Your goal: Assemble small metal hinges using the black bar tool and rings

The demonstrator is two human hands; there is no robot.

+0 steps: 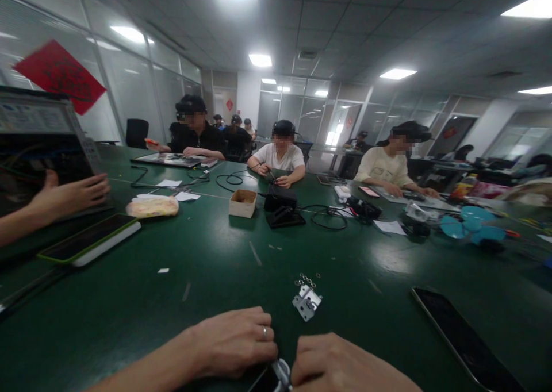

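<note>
**Green bench in a shared office, two hands close together over a small part**

A long, glossy green bench [215,260] fills a bright office with ceiling lights and glass partitions. Across it sit co-workers in caps: one in black [202,133], one in white [282,156], one in pale yellow [383,168], each with items before them. At far left, another person's hand [73,199] rests against an open metal case [43,150].

At the bottom edge, the wearer's left hand [239,340], with a ring on one finger, and right hand [336,360] almost meet. Both are curled narrow around a small silver-and-dark part [282,372], cut off by the picture's edge; the fingertips are mostly hidden, so the exact grip cannot be told.

Just beyond the hands lies a silver metal bracket [307,303], with a scatter of small rings [307,280] at its far side. A dark phone [466,337] lies well to the right.

The step in hand appears to be close two-handed handling of the part. The next move seems to call for one hand steadying it while the other makes fine adjustments.
</note>
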